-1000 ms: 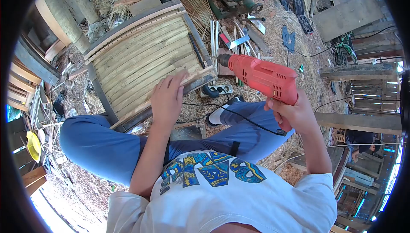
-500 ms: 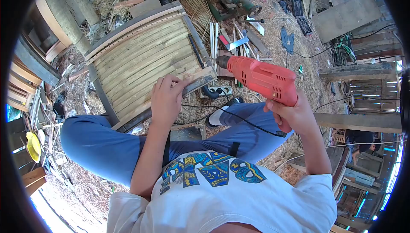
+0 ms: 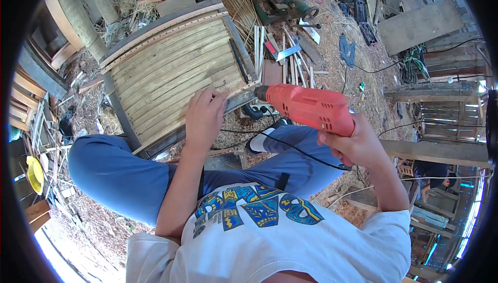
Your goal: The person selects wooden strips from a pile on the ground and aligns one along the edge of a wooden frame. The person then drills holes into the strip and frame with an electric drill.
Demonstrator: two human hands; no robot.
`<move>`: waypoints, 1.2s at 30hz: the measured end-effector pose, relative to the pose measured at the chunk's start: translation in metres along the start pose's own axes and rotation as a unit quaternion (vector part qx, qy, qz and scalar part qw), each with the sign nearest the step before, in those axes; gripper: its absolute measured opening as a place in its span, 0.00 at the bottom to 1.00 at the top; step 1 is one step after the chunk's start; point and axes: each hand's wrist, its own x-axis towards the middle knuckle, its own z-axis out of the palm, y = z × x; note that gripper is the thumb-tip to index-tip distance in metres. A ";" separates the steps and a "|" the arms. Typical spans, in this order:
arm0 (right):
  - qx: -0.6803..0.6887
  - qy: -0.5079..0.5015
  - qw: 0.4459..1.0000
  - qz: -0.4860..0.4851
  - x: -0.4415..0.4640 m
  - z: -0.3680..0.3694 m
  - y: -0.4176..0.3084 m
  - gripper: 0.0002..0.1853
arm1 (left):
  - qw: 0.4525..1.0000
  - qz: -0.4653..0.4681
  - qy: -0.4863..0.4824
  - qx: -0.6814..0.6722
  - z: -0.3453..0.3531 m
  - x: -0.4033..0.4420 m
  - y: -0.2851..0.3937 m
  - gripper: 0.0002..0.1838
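My right hand (image 3: 354,140) is wrapped around the handle of a red corded power drill (image 3: 314,109). The drill's black chuck points left and meets the near right corner of a slatted wooden panel (image 3: 176,67) in a dark frame; the bit's tip is too small to make out. My left hand (image 3: 205,117) presses a thin light wooden strip (image 3: 237,93) along the panel's near edge, its fingers bent over it. A long dark slim tool (image 3: 238,61) lies on the slats near the right side. The panel leans by my left knee.
A try square (image 3: 288,52) and thin wood sticks (image 3: 259,49) lie beyond the panel. A power strip (image 3: 267,110) with a black plug is behind the near corner. The drill's cord (image 3: 301,150) crosses my leg. A vise (image 3: 290,10), a glove (image 3: 347,50) and a person (image 3: 436,176) are farther off.
The drill has come down and left, its chuck now at the panel's near right corner. My left hand stays on the strip with its fingers slightly drawn in.
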 end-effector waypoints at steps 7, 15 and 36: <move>-0.034 -0.008 0.999 0.016 0.007 0.011 -0.020 0.14 | 0.999 -0.038 -0.002 0.008 0.003 -0.003 -0.003 0.11; -0.054 0.001 0.998 0.039 0.009 0.014 -0.030 0.14 | 0.999 -0.045 0.001 -0.005 0.006 -0.004 -0.007 0.11; -0.086 -0.007 0.994 0.062 0.012 0.017 -0.040 0.14 | 0.998 -0.035 0.036 0.028 0.007 -0.001 -0.003 0.11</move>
